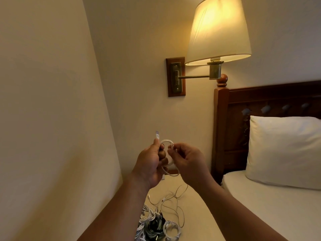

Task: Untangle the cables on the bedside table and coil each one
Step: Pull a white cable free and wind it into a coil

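Above the bedside table (199,214): both hands are holding a white cable (167,141) up in the air, well clear of the tabletop.
Left hand (149,164): its fingers are curling round the cable's loops, and the thumb is pressing the stretch just below the plug (157,135), which is pointing upward past the thumb.
Right hand (189,162): thumb and fingertips are pinching the coil's right side; the other fingers are curling loosely.
Cable shape: it is forming a small round coil between the two hands, with one loop hanging lower toward the table.
Loose cables (173,200): thin pale strands are sprawling uncoiled across the middle of the table.
Coiled bundles (152,223): white and dark ones are heaping at the table's near left edge.
Wall lamp (218,30): it is glowing on the wall above and behind the table.
Bed (260,206): it is standing just right of the table, with a white pillow (284,150) leaning against the dark headboard (260,101).
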